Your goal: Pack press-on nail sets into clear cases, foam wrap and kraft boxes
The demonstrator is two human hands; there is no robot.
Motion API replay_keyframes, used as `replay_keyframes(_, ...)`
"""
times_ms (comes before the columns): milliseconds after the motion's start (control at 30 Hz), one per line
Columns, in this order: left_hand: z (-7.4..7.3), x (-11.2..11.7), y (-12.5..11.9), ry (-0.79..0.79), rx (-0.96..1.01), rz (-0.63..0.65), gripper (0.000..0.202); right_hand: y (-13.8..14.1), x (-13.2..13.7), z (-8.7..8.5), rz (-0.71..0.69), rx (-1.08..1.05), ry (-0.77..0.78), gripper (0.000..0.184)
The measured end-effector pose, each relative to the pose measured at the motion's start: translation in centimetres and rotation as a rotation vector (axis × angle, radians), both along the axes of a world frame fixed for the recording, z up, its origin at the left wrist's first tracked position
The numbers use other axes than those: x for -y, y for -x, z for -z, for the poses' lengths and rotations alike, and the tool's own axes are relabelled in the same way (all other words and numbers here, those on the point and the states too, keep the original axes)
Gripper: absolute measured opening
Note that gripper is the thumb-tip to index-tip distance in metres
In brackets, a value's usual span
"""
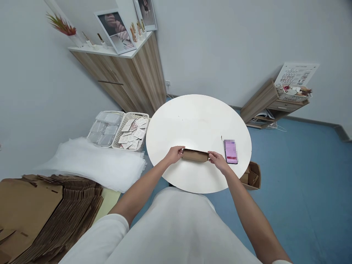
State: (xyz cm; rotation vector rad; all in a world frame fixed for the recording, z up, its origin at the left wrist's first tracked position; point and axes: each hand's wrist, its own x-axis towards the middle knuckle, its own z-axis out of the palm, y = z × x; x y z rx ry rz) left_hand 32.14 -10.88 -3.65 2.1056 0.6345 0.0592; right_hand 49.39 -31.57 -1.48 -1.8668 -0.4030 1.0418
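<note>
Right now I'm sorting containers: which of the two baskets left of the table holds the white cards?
The perforated basket touching the round table; the clear one farther left holds transparent packets instead.

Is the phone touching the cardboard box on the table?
Apart. The head view shows the right hand and a strip of white table between the phone and the box.

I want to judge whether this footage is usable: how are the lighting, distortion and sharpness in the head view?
Head view: even, soft light with hardly any shadows; strong wide-angle bending at the edges; the phone screen is pixelated; both hands, left hand and right hand, on the cardboard box look reasonably sharp, no glare on the white table.
</note>
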Motion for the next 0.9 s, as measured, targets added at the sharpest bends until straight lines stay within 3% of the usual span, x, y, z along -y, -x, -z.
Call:
replay_keyframes(167, -0.7, 0.2, 0.0, 0.055, -0.028, -0.016, 0.042, 0.0, -0.1, 0.2, 0.003, 0.002, 0.006, 0.040)
replay_keyframes(467, -1.2, 0.0, 0.1, 0.012, -0.044, 0.020, 0.042, 0.2, 0.1, 0.1, -0.038, 0.009, 0.016, 0.046)
replay_keyframes(600, -1.5, -0.1, 0.4, 0.192, -0.057, 0.005, 0.048, 0.4, 0.6, -0.1, -0.063, -0.010, -0.021, 0.047)
replay_keyframes(767, -1.3, -0.3, 0.7, 0.426, -0.164, -0.150, 0.055, 0.1, 0.6, 0.1, -0.042, -0.112, 0.012, 0.045)
replay_keyframes(900, -1.1, -0.5, 0.7, 0.534, -0.218, -0.126, 0.055, -0.2, 0.2, 0.5, -0.004, -0.131, 0.084, 0.042)
